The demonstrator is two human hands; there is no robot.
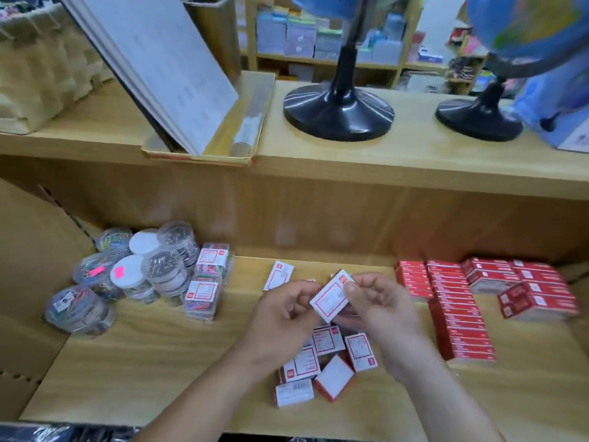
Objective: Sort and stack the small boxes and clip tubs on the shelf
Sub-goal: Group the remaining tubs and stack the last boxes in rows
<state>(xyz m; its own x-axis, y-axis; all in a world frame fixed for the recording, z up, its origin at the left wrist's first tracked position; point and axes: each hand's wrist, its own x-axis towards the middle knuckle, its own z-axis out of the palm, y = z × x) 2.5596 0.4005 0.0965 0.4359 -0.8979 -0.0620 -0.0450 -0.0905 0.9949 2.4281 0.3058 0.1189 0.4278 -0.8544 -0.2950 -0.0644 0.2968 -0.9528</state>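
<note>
Both my hands are raised over the middle of the lower shelf (159, 362). My right hand (379, 307) pinches a small white box with a red frame (330, 296) by its upper right corner. My left hand (283, 317) has curled fingers at the box's left edge; whether it grips the box I cannot tell. Under my hands lie several loose white and red small boxes (318, 368), and one more (278, 275) lies further back. Round clear clip tubs (134, 275) are piled at the left, beside square clear clip boxes (207, 275).
Rows of red boxes (459, 314) are stacked at the right of the shelf. On the upper shelf stand two globes on black bases (339, 110), a leaning stack of white sheets (159, 68) in a cardboard tray, and tan packs at the left.
</note>
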